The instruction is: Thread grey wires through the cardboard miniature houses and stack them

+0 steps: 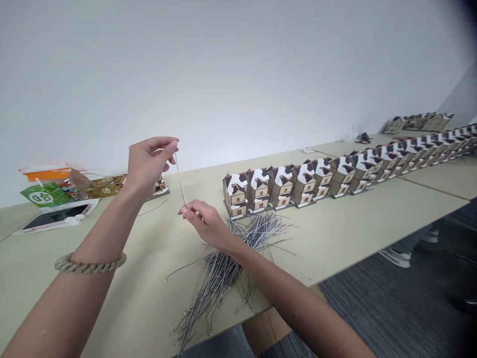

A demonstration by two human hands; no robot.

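A thin grey wire (181,186) runs between my two hands above the table. My left hand (152,161) pinches its upper end between thumb and fingertips. Lower and to the right, my right hand (204,221) is closed on the wire's lower part. Beneath my right hand and forearm lies a loose bundle of grey wires (223,273), partly covered by the arm. Behind my left wrist sits a small model house (161,187), mostly hidden. One more loose wire (152,208) rests on the tabletop near it.
A long row of snow-roofed model houses (283,186) stretches to the right along the table (335,233). At the left lie a phone (55,219), a green packet (45,195) and an orange-topped bag (50,175). Past the table's front edge, a person's shoe (395,256) shows on the floor.
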